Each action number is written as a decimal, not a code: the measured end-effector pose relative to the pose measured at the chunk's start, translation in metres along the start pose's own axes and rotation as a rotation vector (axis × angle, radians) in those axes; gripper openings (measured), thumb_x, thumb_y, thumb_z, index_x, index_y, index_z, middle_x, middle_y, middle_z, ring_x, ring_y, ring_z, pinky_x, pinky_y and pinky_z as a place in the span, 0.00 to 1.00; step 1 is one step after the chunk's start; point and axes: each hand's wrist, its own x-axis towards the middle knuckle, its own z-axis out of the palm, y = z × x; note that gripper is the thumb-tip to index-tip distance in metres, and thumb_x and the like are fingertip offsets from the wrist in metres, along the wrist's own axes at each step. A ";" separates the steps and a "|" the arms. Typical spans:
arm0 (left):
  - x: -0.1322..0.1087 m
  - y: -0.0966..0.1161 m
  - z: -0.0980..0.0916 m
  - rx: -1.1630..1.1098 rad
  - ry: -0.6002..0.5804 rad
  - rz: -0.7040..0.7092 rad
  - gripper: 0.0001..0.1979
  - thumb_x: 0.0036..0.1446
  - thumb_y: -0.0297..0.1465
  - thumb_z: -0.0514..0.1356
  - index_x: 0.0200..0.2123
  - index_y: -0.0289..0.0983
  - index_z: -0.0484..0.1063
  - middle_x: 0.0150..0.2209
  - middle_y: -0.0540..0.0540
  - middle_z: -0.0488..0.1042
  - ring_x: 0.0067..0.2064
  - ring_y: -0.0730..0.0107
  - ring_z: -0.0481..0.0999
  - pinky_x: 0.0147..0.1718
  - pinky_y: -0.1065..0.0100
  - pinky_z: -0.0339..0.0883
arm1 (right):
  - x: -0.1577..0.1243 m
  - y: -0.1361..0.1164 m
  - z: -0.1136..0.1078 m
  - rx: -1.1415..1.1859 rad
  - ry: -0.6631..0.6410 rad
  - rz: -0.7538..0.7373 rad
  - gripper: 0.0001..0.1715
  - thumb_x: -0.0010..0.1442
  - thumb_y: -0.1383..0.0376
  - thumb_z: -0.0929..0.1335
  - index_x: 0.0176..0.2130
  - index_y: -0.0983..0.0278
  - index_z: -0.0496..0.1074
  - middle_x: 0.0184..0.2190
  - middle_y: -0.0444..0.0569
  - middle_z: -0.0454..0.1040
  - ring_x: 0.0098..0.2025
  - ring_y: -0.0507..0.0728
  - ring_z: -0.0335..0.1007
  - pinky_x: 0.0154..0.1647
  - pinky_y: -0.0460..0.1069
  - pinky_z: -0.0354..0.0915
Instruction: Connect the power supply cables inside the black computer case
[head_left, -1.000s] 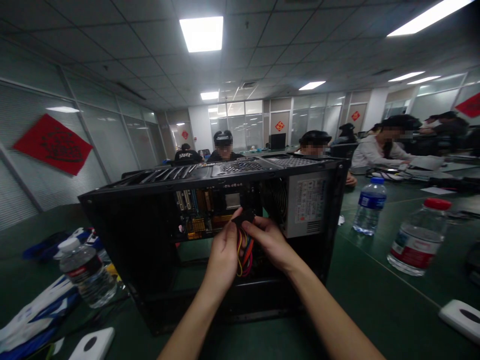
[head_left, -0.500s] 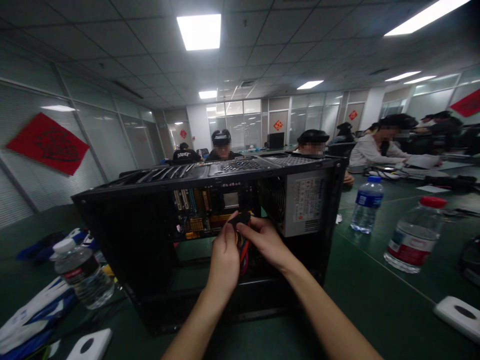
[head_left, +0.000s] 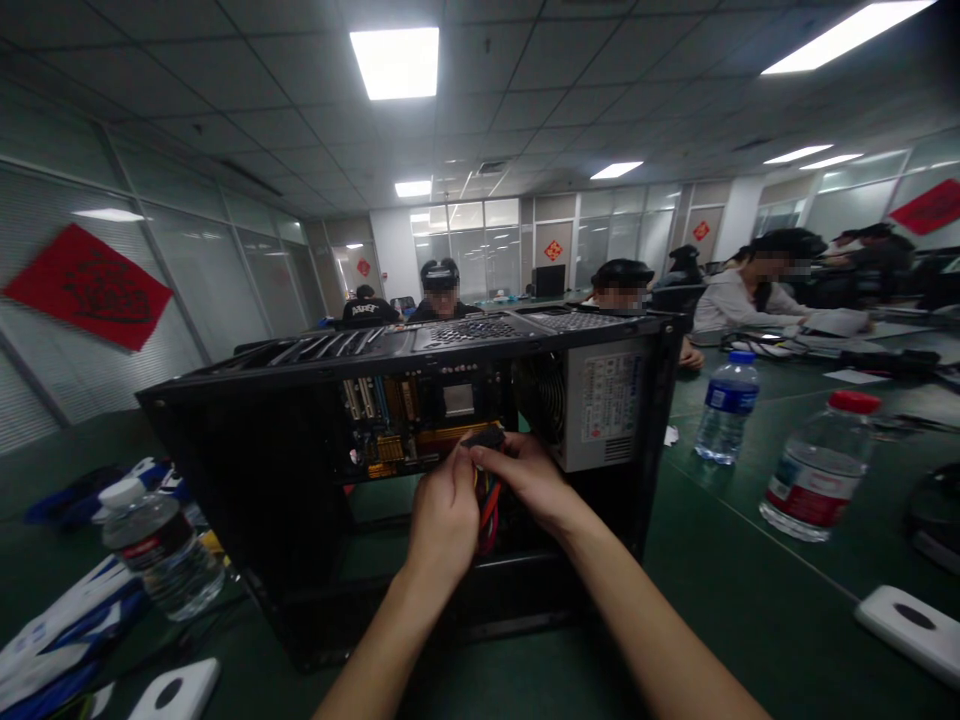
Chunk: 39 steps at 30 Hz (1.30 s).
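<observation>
A black computer case (head_left: 247, 440) stands with its side open towards me. Both of my hands reach into the opening and pinch a black power connector (head_left: 486, 438) with coloured wires (head_left: 491, 505) hanging below it. My left hand (head_left: 442, 500) grips it from the left, fingers closed. On the other side my right hand (head_left: 529, 478) has its thumb and fingers closed on the same connector. Just behind is the motherboard (head_left: 409, 410) with its silver square chip (head_left: 458, 399). The power supply (head_left: 609, 408) with its fan fills the upper right of the case. My fingers partly cover the connector.
On the green table (head_left: 712, 590), a blue-capped bottle (head_left: 727, 405) and a red-capped bottle (head_left: 817, 470) stand at right, a white-capped bottle (head_left: 161, 550) at left. Gloves (head_left: 71, 625) and white oval-marked devices (head_left: 911, 632) lie near the front. Several people sit beyond the case.
My hands stay closed on the connector and have shifted only slightly, with the connector a little changed in angle. The whole view has moved slightly.
</observation>
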 end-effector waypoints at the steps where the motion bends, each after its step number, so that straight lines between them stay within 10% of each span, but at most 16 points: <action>1: 0.001 0.002 -0.002 0.056 0.001 0.005 0.19 0.66 0.40 0.49 0.44 0.39 0.79 0.43 0.42 0.81 0.44 0.58 0.78 0.47 0.63 0.65 | 0.001 0.001 0.001 0.006 0.027 -0.003 0.17 0.47 0.54 0.75 0.30 0.66 0.77 0.26 0.44 0.76 0.28 0.53 0.70 0.34 0.48 0.64; 20: 0.001 0.036 -0.025 0.749 -0.099 0.042 0.15 0.62 0.38 0.53 0.41 0.45 0.81 0.38 0.46 0.83 0.42 0.62 0.80 0.41 0.67 0.66 | 0.007 0.013 0.002 -0.115 0.134 -0.059 0.17 0.49 0.54 0.73 0.29 0.66 0.75 0.26 0.46 0.76 0.29 0.54 0.70 0.32 0.48 0.62; 30: 0.021 0.002 -0.041 0.888 -0.387 -0.174 0.16 0.59 0.38 0.54 0.31 0.42 0.81 0.32 0.46 0.82 0.34 0.66 0.78 0.28 0.69 0.58 | 0.008 0.032 -0.010 -0.920 0.135 0.122 0.20 0.61 0.55 0.66 0.26 0.67 0.73 0.23 0.50 0.75 0.27 0.54 0.70 0.25 0.46 0.53; 39: 0.023 -0.020 -0.032 0.998 -0.284 -0.198 0.16 0.60 0.41 0.54 0.36 0.46 0.82 0.38 0.45 0.82 0.42 0.59 0.79 0.36 0.66 0.65 | 0.006 0.034 -0.008 -1.102 0.097 0.152 0.23 0.64 0.52 0.63 0.31 0.66 0.76 0.31 0.55 0.79 0.31 0.56 0.74 0.27 0.46 0.56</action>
